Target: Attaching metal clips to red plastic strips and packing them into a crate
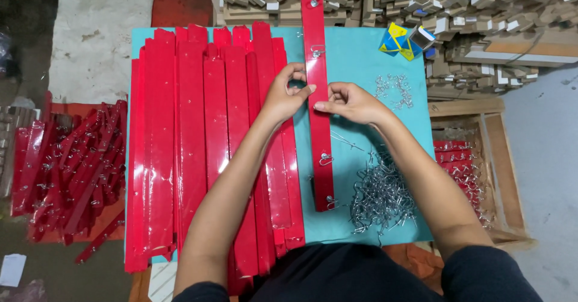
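Note:
A long glossy red strip lies lengthwise on the turquoise tabletop, with small metal hooks fixed along it. My left hand pinches its left edge near the middle. My right hand pinches the right edge at the same height. Whether a hook sits between the fingers I cannot tell. A wide stack of plain red strips covers the table's left half, under my left forearm.
A heap of loose metal hooks lies at the table's near right, a smaller scatter farther back. Finished red strips with hooks pile on the floor left. A wooden crate stands right; cardboard pieces are stacked behind.

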